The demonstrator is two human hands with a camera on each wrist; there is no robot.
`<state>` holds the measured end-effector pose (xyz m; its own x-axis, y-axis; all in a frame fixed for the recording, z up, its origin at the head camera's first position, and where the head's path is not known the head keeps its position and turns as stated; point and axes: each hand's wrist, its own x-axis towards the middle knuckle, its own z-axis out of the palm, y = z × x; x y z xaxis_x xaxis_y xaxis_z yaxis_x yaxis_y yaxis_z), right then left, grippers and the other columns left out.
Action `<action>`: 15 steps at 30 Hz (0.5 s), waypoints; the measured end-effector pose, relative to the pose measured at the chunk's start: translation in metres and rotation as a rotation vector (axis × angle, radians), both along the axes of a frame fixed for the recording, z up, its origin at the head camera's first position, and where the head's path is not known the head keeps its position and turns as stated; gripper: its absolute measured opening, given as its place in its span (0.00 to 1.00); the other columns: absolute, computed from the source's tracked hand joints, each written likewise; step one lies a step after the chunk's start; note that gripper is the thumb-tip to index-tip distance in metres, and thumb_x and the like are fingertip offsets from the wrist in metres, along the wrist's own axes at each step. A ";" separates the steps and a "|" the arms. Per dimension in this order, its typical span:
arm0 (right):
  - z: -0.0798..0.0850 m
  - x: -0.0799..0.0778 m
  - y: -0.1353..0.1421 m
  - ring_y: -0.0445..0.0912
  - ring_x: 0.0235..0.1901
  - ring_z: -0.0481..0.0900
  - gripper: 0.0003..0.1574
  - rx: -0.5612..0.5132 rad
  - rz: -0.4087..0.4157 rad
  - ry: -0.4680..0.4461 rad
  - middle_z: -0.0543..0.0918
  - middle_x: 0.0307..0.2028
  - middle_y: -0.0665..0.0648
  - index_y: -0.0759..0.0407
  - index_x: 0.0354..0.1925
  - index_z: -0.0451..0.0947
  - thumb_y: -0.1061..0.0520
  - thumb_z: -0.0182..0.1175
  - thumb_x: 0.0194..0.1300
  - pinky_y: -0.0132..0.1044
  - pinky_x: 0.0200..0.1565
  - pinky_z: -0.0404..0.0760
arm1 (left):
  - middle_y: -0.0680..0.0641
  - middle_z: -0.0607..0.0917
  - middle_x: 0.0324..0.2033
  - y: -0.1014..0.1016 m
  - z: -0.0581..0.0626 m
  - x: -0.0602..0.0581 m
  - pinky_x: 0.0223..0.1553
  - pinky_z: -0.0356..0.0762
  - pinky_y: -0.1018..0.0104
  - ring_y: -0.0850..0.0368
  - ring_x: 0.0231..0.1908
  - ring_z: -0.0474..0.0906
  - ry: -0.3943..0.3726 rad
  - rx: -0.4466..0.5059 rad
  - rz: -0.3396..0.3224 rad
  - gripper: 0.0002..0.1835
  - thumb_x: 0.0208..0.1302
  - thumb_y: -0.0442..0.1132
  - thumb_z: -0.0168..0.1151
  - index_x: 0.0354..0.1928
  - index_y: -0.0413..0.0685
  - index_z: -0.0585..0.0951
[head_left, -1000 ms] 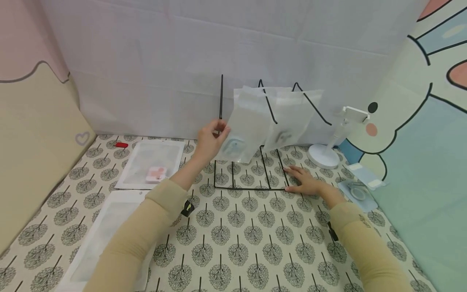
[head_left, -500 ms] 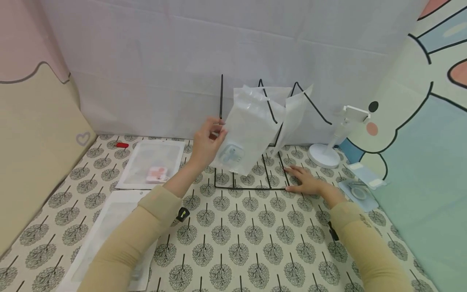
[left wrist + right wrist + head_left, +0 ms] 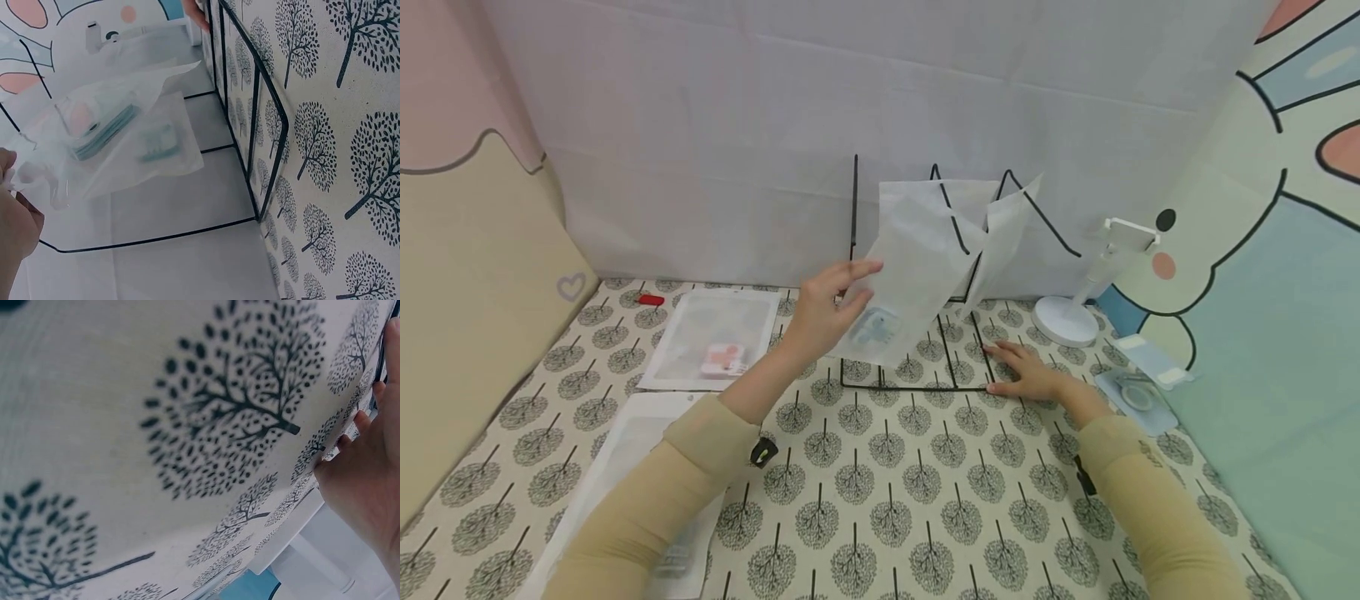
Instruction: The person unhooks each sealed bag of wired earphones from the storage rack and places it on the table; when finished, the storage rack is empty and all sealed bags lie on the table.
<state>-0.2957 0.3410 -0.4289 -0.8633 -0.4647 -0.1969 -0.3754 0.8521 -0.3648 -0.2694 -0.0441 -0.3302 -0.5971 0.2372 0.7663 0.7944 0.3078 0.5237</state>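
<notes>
Frosted plastic bags sit between the uprights of a black wire rack (image 3: 917,388) at the back of the table. The front bag (image 3: 917,242), with a pale blue item (image 3: 878,325) inside its lower part, leans toward the left. At its left edge is my left hand (image 3: 820,312), index finger and thumb apart in front of the plastic. Another bag (image 3: 1003,237) leans right, its edge curled. My right hand (image 3: 1026,371) rests on the table with spread fingers, touching the right side of the rack's base; in the right wrist view the hand (image 3: 369,456) shows only partly.
Left lies a frosted bag (image 3: 722,312) with a pink and white item (image 3: 722,360); below it another bag (image 3: 625,450) is partly under my left sleeve. A red object (image 3: 651,300) lies behind. At right stand a white stand (image 3: 1066,321) and a flat packet with a ring (image 3: 1135,400).
My left hand has drawn the front bag's lower edge leftward and toward me; its thumb and index finger have parted. The rear bag has folded inward. My right hand has stayed put.
</notes>
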 end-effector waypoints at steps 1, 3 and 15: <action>0.000 0.000 0.000 0.70 0.69 0.38 0.51 0.000 -0.001 0.001 0.43 0.73 0.66 0.54 0.73 0.48 0.37 0.58 0.63 0.75 0.61 0.45 | 0.44 0.81 0.53 -0.001 0.001 0.002 0.57 0.73 0.70 0.49 0.52 0.78 -0.014 -0.017 -0.008 0.20 0.59 0.28 0.61 0.55 0.41 0.78; 0.000 0.000 0.000 0.70 0.69 0.38 0.51 0.004 0.000 0.003 0.43 0.72 0.66 0.54 0.73 0.48 0.37 0.57 0.63 0.75 0.61 0.46 | 0.45 0.79 0.56 -0.003 0.003 0.006 0.64 0.66 0.66 0.48 0.59 0.73 -0.043 -0.055 -0.026 0.24 0.57 0.28 0.63 0.58 0.42 0.75; 0.000 0.000 0.000 0.69 0.69 0.39 0.51 -0.003 0.007 0.003 0.43 0.73 0.66 0.55 0.73 0.48 0.38 0.58 0.63 0.75 0.61 0.45 | 0.46 0.65 0.67 -0.017 0.016 0.029 0.68 0.59 0.54 0.46 0.65 0.63 -0.160 -0.338 -0.027 0.41 0.56 0.32 0.66 0.71 0.52 0.59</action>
